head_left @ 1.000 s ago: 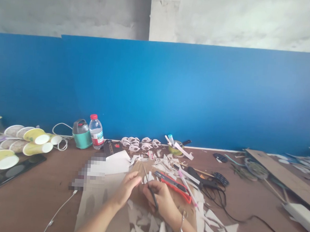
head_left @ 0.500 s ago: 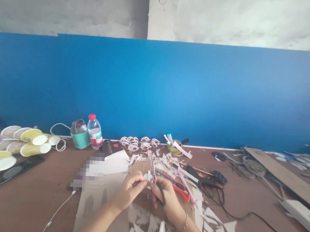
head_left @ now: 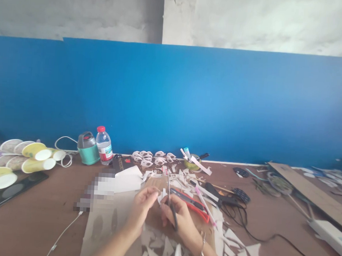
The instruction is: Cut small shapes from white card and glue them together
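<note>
Scissors (head_left: 173,214), grasped in the right hand (head_left: 182,218), point lengthwise forward; the left hand (head_left: 142,204) is nearby, left of the blades (head_left: 169,187); its grip I cannot tell.

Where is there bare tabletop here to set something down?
Bare tabletop shows at lower left, between the black slab and the white cable, and at right, between the black cord and the white power strip. Paper scraps and a red tool crowd the left hand and the right hand, which holds scissors.
</note>
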Demonstrator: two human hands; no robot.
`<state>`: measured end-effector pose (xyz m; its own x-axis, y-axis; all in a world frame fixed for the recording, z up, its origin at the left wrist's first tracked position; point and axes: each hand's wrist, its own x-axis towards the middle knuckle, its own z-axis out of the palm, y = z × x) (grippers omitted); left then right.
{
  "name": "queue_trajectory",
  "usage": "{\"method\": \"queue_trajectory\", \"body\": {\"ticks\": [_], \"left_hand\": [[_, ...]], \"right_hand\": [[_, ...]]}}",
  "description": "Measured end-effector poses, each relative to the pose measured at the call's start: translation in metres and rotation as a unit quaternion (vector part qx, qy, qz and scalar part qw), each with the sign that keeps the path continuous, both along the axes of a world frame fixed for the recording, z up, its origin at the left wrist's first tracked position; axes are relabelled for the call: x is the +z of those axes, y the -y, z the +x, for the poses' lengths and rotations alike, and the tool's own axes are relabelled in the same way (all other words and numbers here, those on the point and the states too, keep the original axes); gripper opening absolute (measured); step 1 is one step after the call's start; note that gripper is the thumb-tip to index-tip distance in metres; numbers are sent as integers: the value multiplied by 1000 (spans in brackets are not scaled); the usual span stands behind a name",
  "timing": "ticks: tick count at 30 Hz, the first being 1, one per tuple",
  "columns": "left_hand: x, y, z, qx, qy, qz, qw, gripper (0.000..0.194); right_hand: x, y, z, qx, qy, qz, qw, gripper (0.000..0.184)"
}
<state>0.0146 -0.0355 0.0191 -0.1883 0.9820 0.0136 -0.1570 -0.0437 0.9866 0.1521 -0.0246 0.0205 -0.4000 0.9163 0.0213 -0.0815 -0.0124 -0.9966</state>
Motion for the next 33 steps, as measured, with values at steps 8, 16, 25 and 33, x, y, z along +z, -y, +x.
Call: {"method": "queue_trajectory", "body": {"ticks": [8,16,25,33], "left_hand": [[4,1,7,37,103,-17,994,25],[2,5,10,-1,104,-19,994,24],[5,7,11,-45,132,-14,990,24],[1,8,12,-40,130,-18,991,28]], "right_hand": [[-3,8,-4,46,41,27,998,24],[-6,10,-5,39,35,57,997,25],[-9,9,-7,32,31,79,996,22],[-10,11,-8,23,34,83,996,23]]}}
